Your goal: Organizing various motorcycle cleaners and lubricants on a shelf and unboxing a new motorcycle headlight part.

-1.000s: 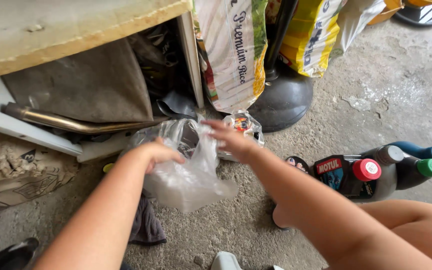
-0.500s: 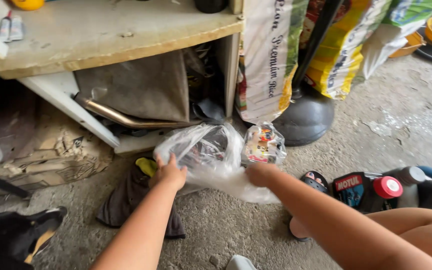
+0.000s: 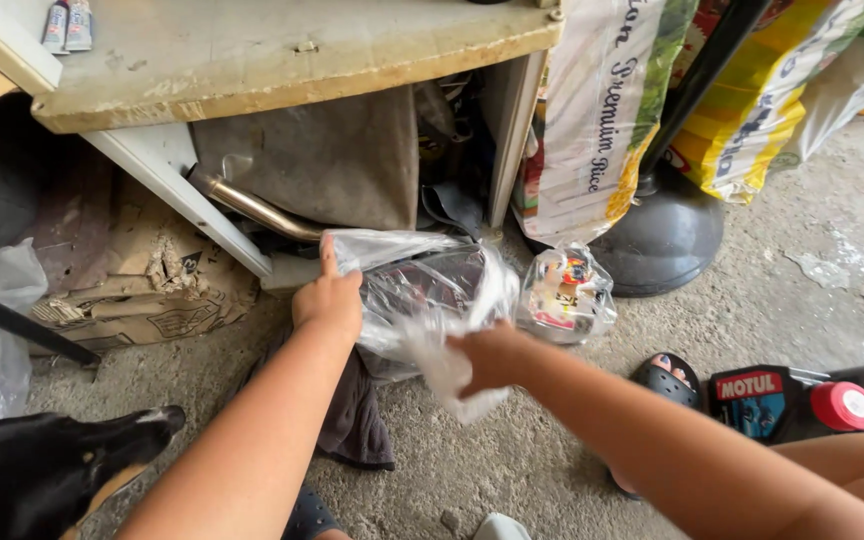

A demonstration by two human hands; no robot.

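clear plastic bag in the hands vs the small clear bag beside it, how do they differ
The large clear plastic bag is gripped by the left hand and right hand; the small clear plastic bag lies untouched on the concrete floor. The large one shows dark contents, the small one colourful printed ones. Both are transparent and crinkled.

Left hand (image 3: 328, 300) & right hand (image 3: 489, 357) gripping clear plastic bag (image 3: 422, 290), dark cloth (image 3: 352, 420) below
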